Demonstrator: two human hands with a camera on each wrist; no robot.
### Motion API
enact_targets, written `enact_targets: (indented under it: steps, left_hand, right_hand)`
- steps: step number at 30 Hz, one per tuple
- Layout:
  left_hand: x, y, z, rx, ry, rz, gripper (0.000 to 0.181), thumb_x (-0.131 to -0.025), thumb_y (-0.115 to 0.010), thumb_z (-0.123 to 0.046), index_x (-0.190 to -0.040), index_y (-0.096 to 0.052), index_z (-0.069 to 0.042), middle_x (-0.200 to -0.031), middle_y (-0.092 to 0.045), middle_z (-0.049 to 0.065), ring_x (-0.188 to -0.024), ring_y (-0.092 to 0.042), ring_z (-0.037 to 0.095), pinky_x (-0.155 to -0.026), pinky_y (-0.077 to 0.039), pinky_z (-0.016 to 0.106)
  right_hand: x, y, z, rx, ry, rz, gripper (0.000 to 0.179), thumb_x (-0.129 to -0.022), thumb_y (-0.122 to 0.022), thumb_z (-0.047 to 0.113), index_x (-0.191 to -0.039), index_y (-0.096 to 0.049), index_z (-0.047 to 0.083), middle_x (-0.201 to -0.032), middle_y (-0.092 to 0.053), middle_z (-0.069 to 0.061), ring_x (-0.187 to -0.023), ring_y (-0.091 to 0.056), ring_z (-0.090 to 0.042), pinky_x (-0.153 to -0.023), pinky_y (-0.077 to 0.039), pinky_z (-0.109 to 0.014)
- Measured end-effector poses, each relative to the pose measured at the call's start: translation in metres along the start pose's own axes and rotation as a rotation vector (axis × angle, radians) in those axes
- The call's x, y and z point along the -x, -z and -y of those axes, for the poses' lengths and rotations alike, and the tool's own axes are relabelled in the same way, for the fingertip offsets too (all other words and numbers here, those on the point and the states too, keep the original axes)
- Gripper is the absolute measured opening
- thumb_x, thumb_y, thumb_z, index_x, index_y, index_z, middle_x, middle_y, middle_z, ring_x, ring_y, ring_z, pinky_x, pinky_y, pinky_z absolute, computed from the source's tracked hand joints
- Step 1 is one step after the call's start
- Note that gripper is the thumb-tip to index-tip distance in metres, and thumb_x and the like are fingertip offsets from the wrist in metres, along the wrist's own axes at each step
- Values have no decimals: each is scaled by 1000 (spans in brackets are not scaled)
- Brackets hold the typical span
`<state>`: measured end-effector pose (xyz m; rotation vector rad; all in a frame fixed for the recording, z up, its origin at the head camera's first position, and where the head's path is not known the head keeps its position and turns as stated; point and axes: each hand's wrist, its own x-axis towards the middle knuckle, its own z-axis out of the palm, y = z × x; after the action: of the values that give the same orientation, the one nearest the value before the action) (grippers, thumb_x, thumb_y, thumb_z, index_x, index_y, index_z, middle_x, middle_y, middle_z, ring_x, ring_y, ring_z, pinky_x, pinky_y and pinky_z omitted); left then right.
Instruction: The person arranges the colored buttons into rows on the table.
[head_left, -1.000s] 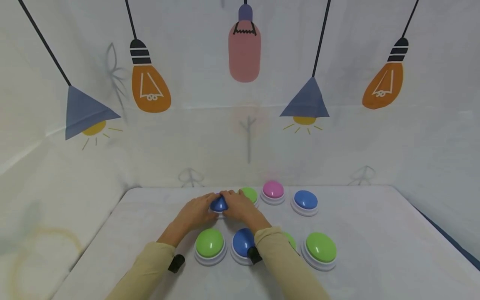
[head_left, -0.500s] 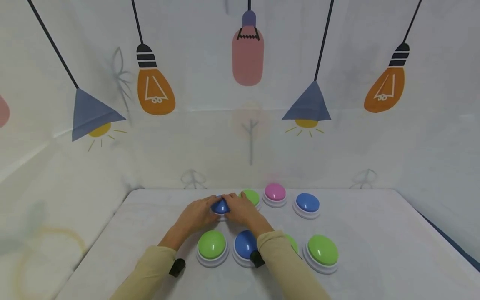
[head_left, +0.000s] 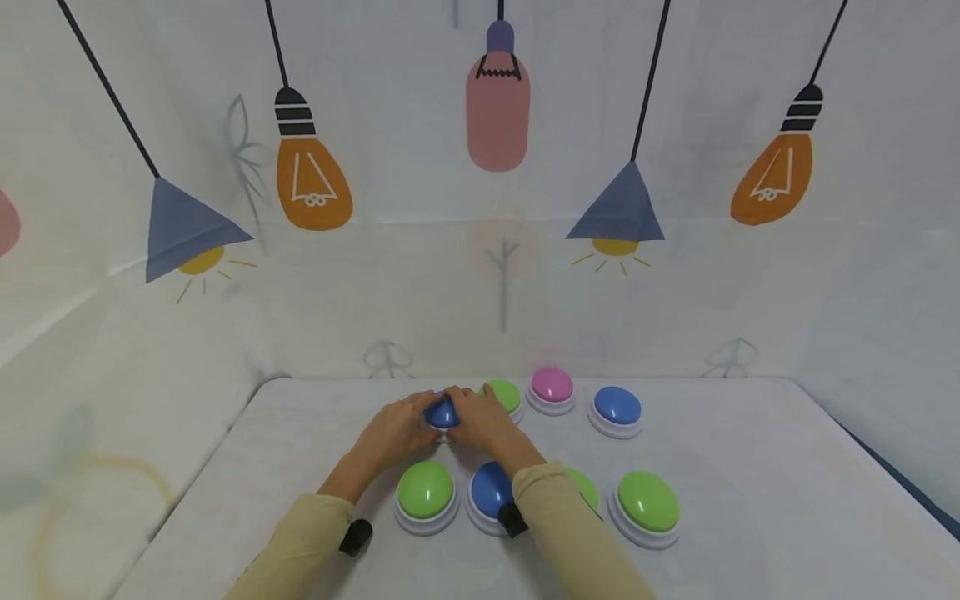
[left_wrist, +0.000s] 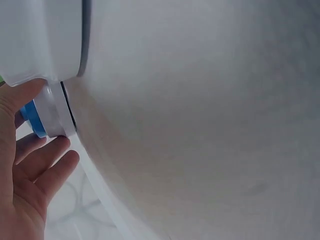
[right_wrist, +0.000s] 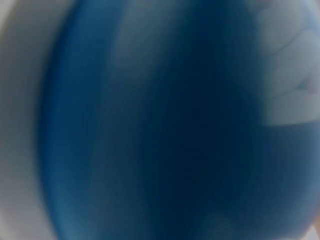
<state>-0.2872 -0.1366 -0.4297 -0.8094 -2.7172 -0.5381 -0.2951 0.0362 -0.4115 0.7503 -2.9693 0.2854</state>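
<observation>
Blue button (head_left: 442, 414), one, round: lower centre of head frame, between left hand (head_left: 392, 430) and right hand (head_left: 483, 422), neither clearly nearer. Left grips its left side; right seemingly grips opposite, wrist view blurred.

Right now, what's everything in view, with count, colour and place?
held button: one, blue, far row's left end
other blue buttons: two, one per row
green buttons: four, one far, three near
pink button: one, far row
table: one, white, under buttons
lamp pictures: five, blue, orange, pink, on white walls
pink shape: one, left edge
yellow arc: one, lower left
plant shapes: several, grey, walls
sleeves: two, beige, bottom
wrist pieces: two, black, by sleeves
left hand and right hand: two, bare, on held button
</observation>
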Motion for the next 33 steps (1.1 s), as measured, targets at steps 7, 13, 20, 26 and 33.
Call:
enact_targets:
  steps: [7, 13, 20, 26, 33]
  left_hand:
    - [1, 0, 0, -25, -28, -9, 60, -76, -75, -27, -129, -52, -10, -126, -57, 13, -104, -60, 30, -87, -50, 39]
    - [2, -1, -1, -45, -35, -20, 60, -76, -75, -27, -129, -52, -9, -125, -57, 14, -102, -62, 29, -84, -51, 38]
    - [5, 1, -2, -52, -21, -18, 59, -77, -74, -30, -129, -53, -11, -125, -56, 18, -101, -62, 32, -83, -52, 39]
    - [11, 4, -3, -88, -45, -49, 57, -78, -73, -32, -128, -53, -11, -126, -56, 18, -98, -63, 33, -79, -53, 39]
    - [19, 8, -4, -97, -70, -77, 57, -78, -73, -31, -128, -53, -12, -126, -56, 16, -99, -63, 31, -79, -53, 38]
  right_hand:
    - [2, -2, -3, -26, 26, -32, 61, -81, -68, 32, -132, -45, 10, -127, -55, -11, -119, -50, -24, -108, -23, -52]
    - [4, -1, -4, -48, 25, -12, 60, -82, -68, 32, -133, -44, 11, -130, -53, -9, -123, -47, -23, -109, -21, -52]
    - [6, 1, -5, -67, 42, -13, 62, -81, -69, 33, -134, -45, 12, -133, -51, -7, -126, -44, -21, -110, -19, -52]
    - [10, 4, -1, -101, 61, -45, 61, -79, -71, 30, -133, -48, 11, -128, -55, -9, -119, -50, -23, -107, -28, -48]
    - [16, 6, 3, -134, 44, -45, 62, -80, -70, 32, -134, -48, 13, -129, -54, -8, -112, -54, -25, -95, -44, -40]
